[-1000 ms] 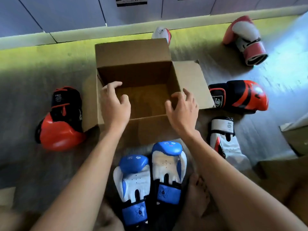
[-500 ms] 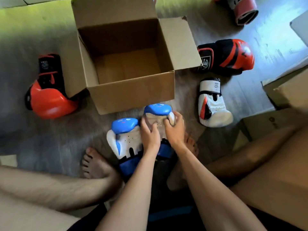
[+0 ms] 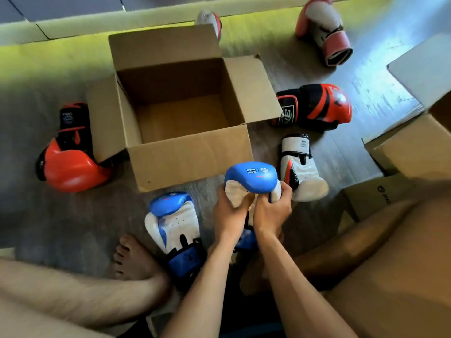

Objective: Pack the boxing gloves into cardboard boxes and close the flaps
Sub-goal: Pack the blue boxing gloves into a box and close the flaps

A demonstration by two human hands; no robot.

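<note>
- Both hands are clamped round one blue glove [image 3: 251, 178]. The left hand [image 3: 228, 215] grips its white palm side and the right hand [image 3: 272, 213] grips the other side. The fingers are curled tight, and the padded blue end points up and away.
- That glove is just in front of the open box [image 3: 192, 164], not in it. I can't tell whether its cuff touches the floor.
- White print on its blue end reads "KEEP" over a second word I can't make out.
- The box stands with flaps open, and its bare cardboard bottom shows.
- A second blue glove [image 3: 174, 220] lies palm up on the floor just left of the hands, beside a bare foot [image 3: 133, 259].
- Gloves counted: seven.
  - two blue
  - a red glove [image 3: 70, 167] left of the box
  - a black glove [image 3: 314, 106] and a white glove [image 3: 302, 172] to its right
  - a pink glove [image 3: 324, 32] further back
  - a hidden glove [image 3: 211, 19] peeking out behind the box
- The black glove's cuff carries large white letters, only partly readable. The white glove's cuff print is too small to read.
- More cardboard sits at the right edge. The side box [image 3: 371, 196] shows a round logo and "PIC", with the rest behind a leg.
</note>
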